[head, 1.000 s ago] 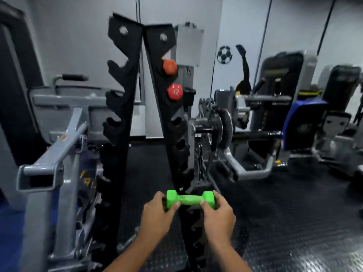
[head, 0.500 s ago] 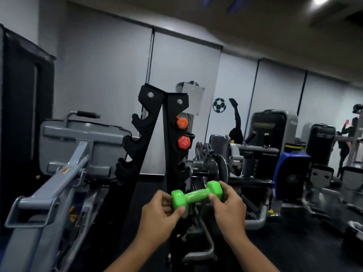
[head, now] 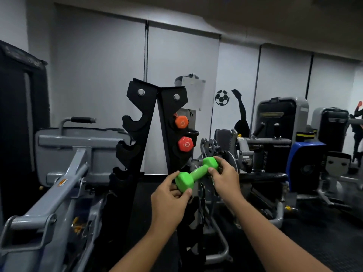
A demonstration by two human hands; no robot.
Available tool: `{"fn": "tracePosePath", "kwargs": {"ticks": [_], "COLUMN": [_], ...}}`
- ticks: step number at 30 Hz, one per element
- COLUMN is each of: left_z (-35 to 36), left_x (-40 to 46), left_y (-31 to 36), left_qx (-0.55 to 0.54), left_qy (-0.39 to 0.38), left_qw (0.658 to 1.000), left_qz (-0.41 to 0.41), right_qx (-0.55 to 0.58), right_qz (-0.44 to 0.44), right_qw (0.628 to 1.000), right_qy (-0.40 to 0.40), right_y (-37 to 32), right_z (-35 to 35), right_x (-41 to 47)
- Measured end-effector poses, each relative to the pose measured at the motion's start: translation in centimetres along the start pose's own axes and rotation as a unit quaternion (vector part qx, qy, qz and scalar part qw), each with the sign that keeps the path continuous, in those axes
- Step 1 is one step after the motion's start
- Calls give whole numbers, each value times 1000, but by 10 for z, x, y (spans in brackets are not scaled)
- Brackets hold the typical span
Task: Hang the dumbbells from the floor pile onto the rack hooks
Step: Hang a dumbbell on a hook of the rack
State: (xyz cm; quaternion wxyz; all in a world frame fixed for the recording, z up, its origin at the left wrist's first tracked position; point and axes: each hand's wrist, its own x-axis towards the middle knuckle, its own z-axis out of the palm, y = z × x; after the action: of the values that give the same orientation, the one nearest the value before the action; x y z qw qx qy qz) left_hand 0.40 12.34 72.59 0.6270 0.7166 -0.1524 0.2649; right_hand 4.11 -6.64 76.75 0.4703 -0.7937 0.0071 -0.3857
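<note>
Both hands — left hand, right hand — fingers clamped on the green dumbbell, have lifted and tilted it toward the rack — hanging looks imminent.

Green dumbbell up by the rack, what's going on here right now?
A person holds the green dumbbell in both hands, the left hand gripping its lower end and the right hand its upper end, so it sits tilted in front of the black rack. It is not on a hook yet. An orange dumbbell and a red dumbbell already hang on the rack's right side, with the green one held just below them. The hooks on the rack's left side show nothing hanging.
</note>
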Motion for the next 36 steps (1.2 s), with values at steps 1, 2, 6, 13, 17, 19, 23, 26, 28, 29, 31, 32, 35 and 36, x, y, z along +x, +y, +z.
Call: {"fn": "tracePosePath", "kwargs": {"ticks": [1, 2, 6, 13, 17, 19, 23, 26, 28, 29, 31, 32, 35, 36], "left_z": [7, 14, 35, 52, 54, 52, 45, 32, 21, 15, 5, 0, -13, -16], "left_x": [4, 9, 24, 39, 47, 47, 50, 53, 57, 59, 61, 61, 64, 65], "left_y": [-4, -8, -20, -37, -41, -42, -43, -42, -40, -40, -37, -36, -30, -28], "left_qx": [-9, -12, -13, -12, -6, -3, 31, 124, 180, 194, 200, 205, 248, 276], "left_qy": [4, 13, 59, 102, 109, 110, 84, 47, 22, 11, -10, -20, -50, -68], "left_qw": [1000, 1000, 998, 994, 993, 993, 993, 985, 975, 973, 975, 974, 965, 956], "left_qz": [-3, -2, 7, 33, 45, 49, 73, 114, 127, 123, 101, 91, 76, 69], "right_qx": [5, 12, 62, 138, 181, 187, 189, 170, 166, 165, 161, 159, 129, 125], "right_qz": [4, 8, 14, 31, 80, 91, 126, 116, 110, 110, 112, 110, 100, 98], "right_qw": [1000, 1000, 994, 970, 948, 938, 930, 935, 942, 945, 947, 946, 953, 956], "right_qy": [-10, -23, -87, -198, -251, -277, -290, -289, -269, -262, -256, -261, -256, -248], "right_y": [4, 11, 44, 54, 52, 54, 60, 61, 57, 53, 45, 43, 25, 20], "right_z": [6, 13, 44, 80, 98, 105, 106, 100, 92, 85, 73, 69, 51, 47], "right_x": [11, 24, 70, 102, 110, 110, 106, 102, 97, 93, 86, 82, 66, 61]}}
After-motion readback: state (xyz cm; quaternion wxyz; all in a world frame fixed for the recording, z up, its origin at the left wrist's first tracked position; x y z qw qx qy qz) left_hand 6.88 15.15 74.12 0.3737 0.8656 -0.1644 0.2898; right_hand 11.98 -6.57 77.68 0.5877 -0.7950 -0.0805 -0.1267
